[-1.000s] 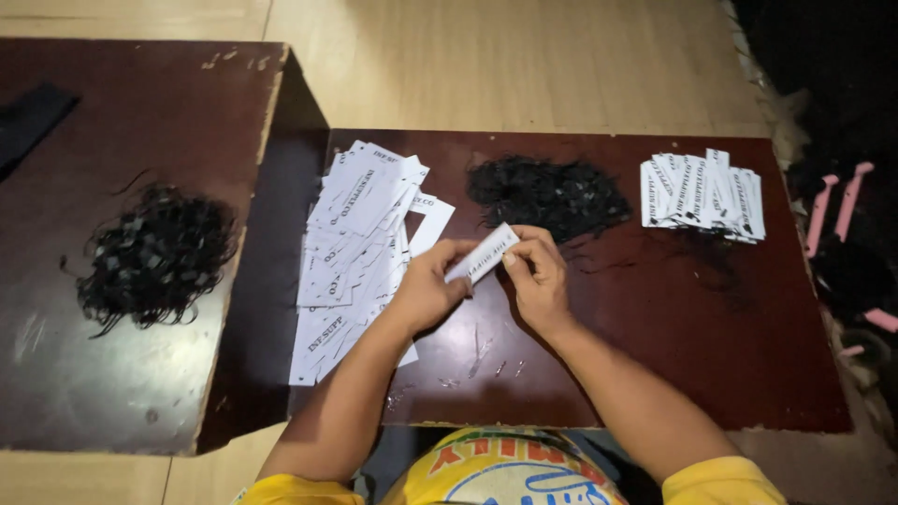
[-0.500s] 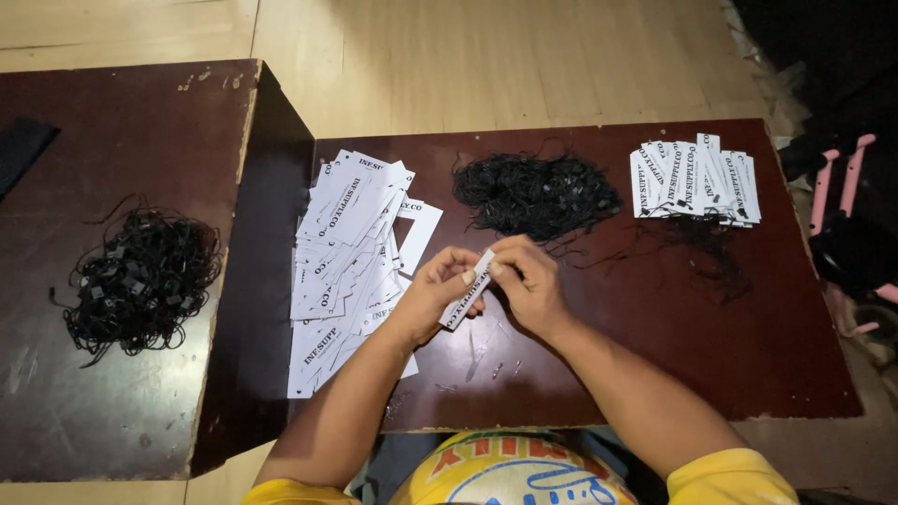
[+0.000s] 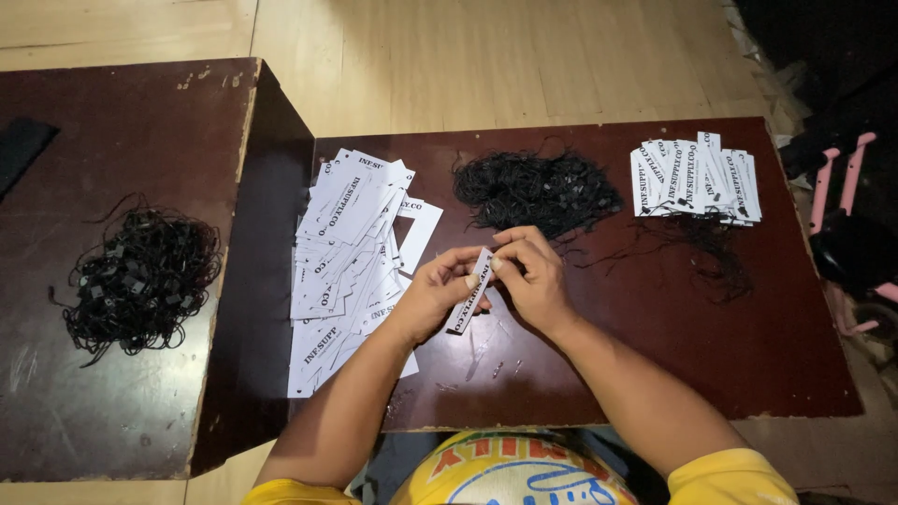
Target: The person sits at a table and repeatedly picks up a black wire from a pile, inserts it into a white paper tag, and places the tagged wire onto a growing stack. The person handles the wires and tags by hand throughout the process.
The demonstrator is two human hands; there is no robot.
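Both hands meet over the middle of a dark brown low table (image 3: 655,355). My left hand (image 3: 432,295) grips a narrow white printed paper tag (image 3: 466,304), held tilted. My right hand (image 3: 531,276) pinches the tag's upper end with its fingertips. A heap of thin black strings with small fasteners (image 3: 538,187) lies just beyond the hands. A spread pile of loose white tags (image 3: 351,252) lies to the left of my left hand. At the table's far right, a row of white tags (image 3: 694,178) lies with black strings trailing below it.
A second dark table (image 3: 112,393) stands to the left, higher, with another heap of black strings (image 3: 140,276) and a flat black object (image 3: 19,150) at its far left edge. Pink-and-black objects (image 3: 842,215) lie on the floor at the right. Beyond is light wooden floor (image 3: 486,56).
The tag has turned from nearly level to steeply tilted between the hands, and the hands have drawn slightly nearer the body. The camera view has shifted a little.
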